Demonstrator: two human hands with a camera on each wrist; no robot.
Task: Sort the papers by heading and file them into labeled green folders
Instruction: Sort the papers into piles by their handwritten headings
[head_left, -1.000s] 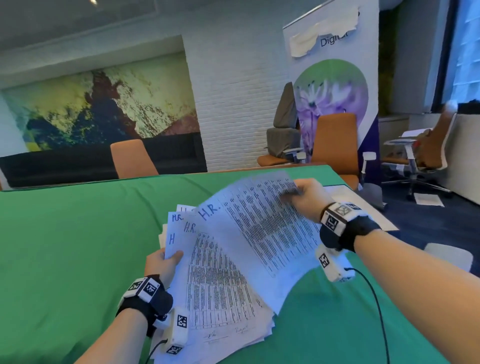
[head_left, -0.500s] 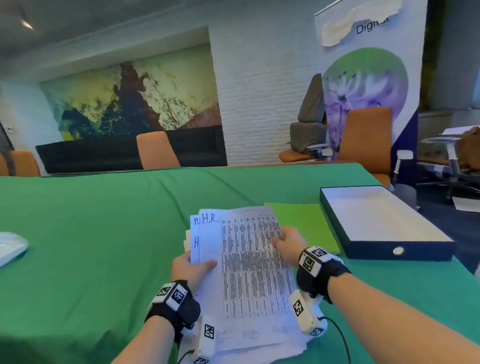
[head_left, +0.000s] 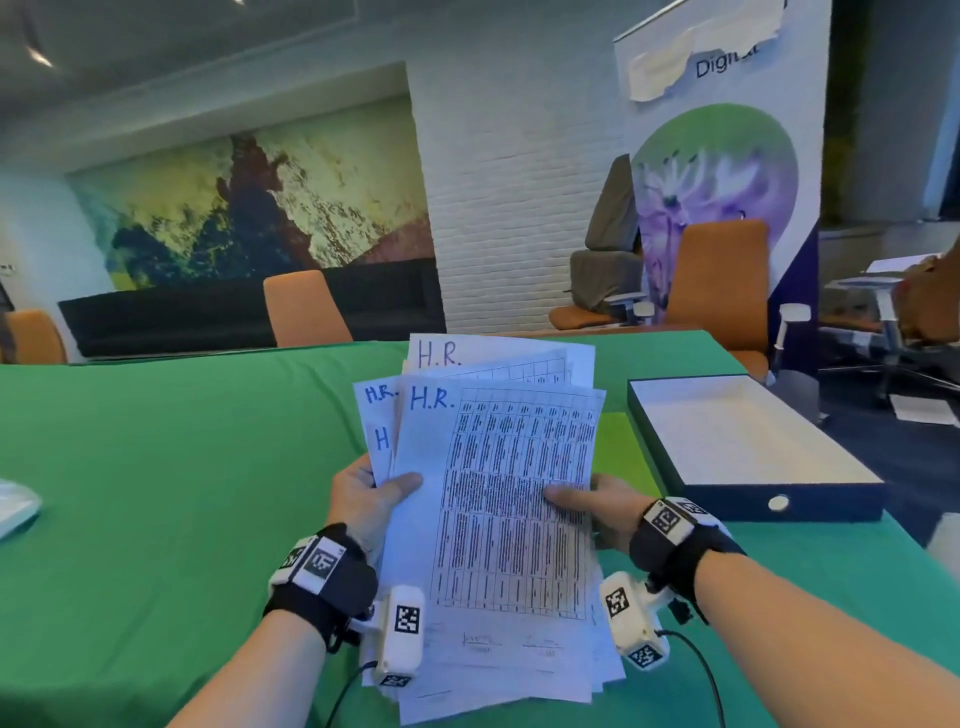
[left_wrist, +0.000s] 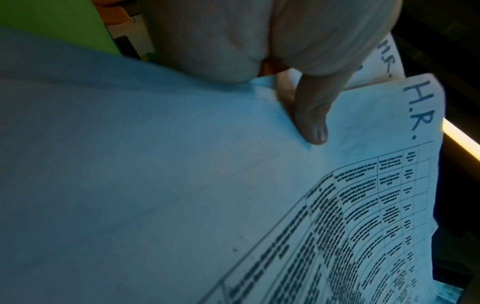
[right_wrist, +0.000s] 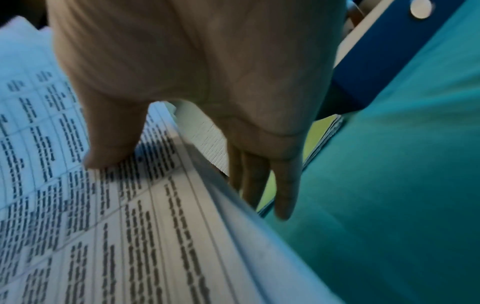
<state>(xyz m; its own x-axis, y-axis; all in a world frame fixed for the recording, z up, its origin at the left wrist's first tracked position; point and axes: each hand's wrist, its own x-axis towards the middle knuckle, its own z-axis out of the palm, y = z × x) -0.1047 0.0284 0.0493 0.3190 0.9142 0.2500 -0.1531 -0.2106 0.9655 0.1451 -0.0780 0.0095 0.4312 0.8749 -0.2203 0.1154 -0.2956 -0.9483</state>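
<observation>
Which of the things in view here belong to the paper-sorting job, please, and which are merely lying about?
Part of the job:
- white printed sheets headed H.R., held in the left hand and right hand
- light green folders on the green tablecloth

Lying about:
- dark blue shallow box
- orange chairs
- printed banner

Dim bluish room light, wide-angle bending at edges; both wrist views dark, soft and blurred.

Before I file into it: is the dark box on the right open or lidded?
Open. The dark box shows its bare white inside, with no lid on it.
</observation>
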